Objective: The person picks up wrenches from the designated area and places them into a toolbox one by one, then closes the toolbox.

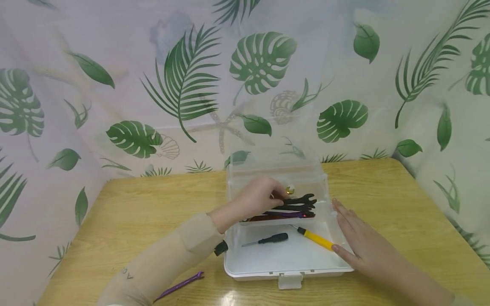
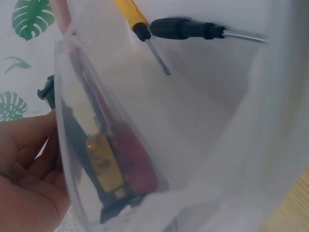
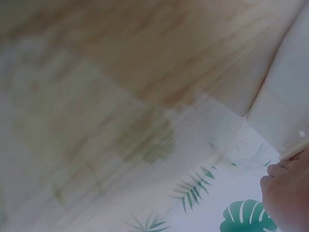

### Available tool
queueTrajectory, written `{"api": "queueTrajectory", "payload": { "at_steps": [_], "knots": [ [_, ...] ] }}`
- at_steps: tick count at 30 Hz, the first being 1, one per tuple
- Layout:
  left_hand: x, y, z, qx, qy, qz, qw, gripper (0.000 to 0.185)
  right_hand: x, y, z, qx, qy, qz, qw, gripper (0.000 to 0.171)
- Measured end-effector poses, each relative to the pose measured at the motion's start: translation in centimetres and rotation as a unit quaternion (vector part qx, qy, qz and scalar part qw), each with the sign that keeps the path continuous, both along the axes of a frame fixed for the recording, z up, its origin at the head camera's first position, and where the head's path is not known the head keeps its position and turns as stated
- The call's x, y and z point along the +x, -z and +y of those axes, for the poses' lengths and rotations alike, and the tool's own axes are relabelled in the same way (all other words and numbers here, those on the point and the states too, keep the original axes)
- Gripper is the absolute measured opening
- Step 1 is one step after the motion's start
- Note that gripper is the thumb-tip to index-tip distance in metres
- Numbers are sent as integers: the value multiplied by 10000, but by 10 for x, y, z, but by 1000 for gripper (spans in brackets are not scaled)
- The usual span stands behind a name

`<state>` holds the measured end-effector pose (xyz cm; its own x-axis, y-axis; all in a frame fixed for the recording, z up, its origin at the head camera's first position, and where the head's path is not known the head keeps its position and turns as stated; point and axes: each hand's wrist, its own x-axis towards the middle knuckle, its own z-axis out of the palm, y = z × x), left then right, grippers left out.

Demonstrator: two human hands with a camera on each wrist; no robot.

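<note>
My left hand (image 1: 264, 193) pinches a black open-end wrench (image 1: 305, 199) over the tray (image 1: 252, 222) of a clear plastic toolbox; its dark jaw end (image 2: 47, 92) shows past the tray wall in the left wrist view. Below it in the tray lie another black wrench (image 1: 306, 208), a purple wrench (image 1: 285, 214) and a red-handled tool (image 2: 137, 159). My right hand (image 1: 361, 238) rests along the toolbox's right side, fingers extended and thumb at the rim. A black screwdriver (image 1: 275, 239) and a yellow screwdriver (image 1: 317, 239) lie on the box floor (image 1: 275, 259).
The transparent lid (image 1: 275, 163) stands raised at the back, and a white latch (image 1: 290, 281) hangs at the front. Left of the box, a purple wrench (image 1: 180, 286) and a black object (image 1: 220, 247), partly behind the sleeve, lie on the wooden table (image 1: 153, 204). A leaf-patterned cloth (image 1: 214, 97) hangs behind.
</note>
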<state>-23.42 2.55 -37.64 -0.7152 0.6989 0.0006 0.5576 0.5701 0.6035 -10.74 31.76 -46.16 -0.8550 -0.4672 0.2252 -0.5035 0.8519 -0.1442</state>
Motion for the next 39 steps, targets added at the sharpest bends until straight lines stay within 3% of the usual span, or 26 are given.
{"api": "queueTrajectory", "payload": {
  "at_steps": [11, 19, 29, 39],
  "knots": [
    [4, -2, -1, -240, -62, 446, 9987, 28, -1, 2, 1, -1, -27, 23, 10000, 91],
    [1, -2, -10, 117, -109, 432, 9989, 21, -1, 0, 0, 57, 42, -94, 9999, 90],
    [-3, -4, -39, 843, -346, 396, 9951, 17, 0, 0, 0, 53, 47, -119, 9999, 88],
    [3, -13, -81, 1072, -1046, 133, 9886, 20, 0, -1, -1, 116, 116, -161, 9997, 88]
  ]
}}
